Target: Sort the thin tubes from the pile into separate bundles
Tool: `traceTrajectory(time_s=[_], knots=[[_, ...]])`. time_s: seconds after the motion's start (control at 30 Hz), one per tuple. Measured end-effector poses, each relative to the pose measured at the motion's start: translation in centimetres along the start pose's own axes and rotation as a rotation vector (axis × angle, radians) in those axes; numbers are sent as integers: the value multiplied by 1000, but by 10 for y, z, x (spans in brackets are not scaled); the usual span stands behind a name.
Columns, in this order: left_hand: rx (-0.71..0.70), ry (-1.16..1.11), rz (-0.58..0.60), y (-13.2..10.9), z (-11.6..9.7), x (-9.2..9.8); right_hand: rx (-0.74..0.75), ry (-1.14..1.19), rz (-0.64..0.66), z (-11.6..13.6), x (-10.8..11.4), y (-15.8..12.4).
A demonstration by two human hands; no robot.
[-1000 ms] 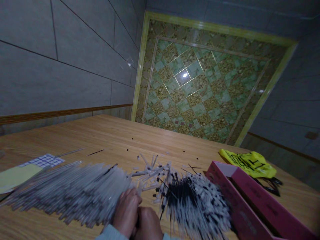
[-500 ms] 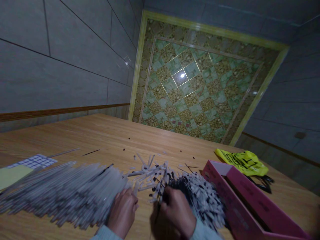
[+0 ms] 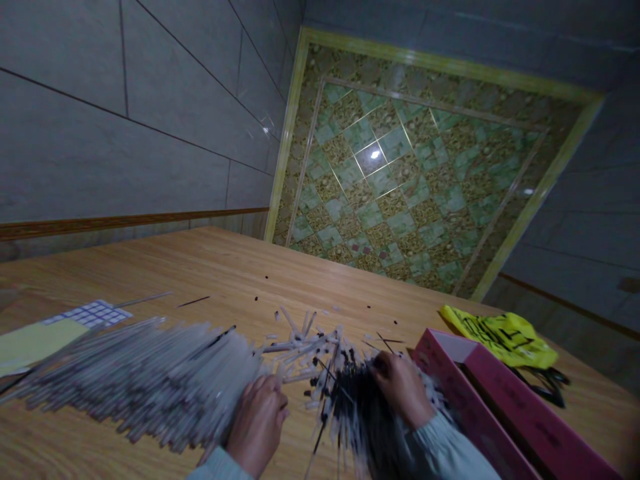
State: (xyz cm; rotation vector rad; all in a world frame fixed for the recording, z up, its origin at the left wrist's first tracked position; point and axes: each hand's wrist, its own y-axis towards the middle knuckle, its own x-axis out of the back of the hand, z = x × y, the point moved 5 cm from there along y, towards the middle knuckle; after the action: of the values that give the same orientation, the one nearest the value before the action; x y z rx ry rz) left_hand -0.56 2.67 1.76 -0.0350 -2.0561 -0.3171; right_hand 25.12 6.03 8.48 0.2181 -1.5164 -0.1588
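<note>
My left hand [image 3: 260, 417] is closed at the right end of a wide pile of thin translucent sticks [image 3: 165, 380]; what its fingers hold, if anything, is hidden. My right hand [image 3: 403, 387], fingers bent together, rests over a heap of dark-tipped thin sticks [image 3: 357, 393], close to the pink box; its fingertips are too dark to tell what they grip. Short white tubes and small black caps [image 3: 300, 343] lie scattered between the two piles.
An open pink box [image 3: 480, 393] stands at the right, with a yellow bag [image 3: 505, 337] and black-framed glasses [image 3: 545, 387] beyond it. A yellow paper [image 3: 40, 343] and a blue-checked sheet [image 3: 95, 313] lie at the left.
My right hand has moved right and slightly up, from the scattered bits to the dark-tipped heap beside the box. My left hand has barely moved. The whole view has shifted a little.
</note>
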Motion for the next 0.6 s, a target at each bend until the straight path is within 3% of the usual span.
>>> traceTrajectory(time_s=[0.17, 0.27, 0.43, 0.6], knots=[[-11, -14, 10, -1, -3, -1, 362, 100, 90, 113, -37, 0], [-41, -30, -14, -2, -3, -3, 455, 87, 108, 153, -53, 3], [-70, -47, -30, -1, -1, -6, 526, 69, 99, 175, -58, 5], [-77, -73, -45, -1, -2, -6, 526, 174, -32, 154, -31, 2]])
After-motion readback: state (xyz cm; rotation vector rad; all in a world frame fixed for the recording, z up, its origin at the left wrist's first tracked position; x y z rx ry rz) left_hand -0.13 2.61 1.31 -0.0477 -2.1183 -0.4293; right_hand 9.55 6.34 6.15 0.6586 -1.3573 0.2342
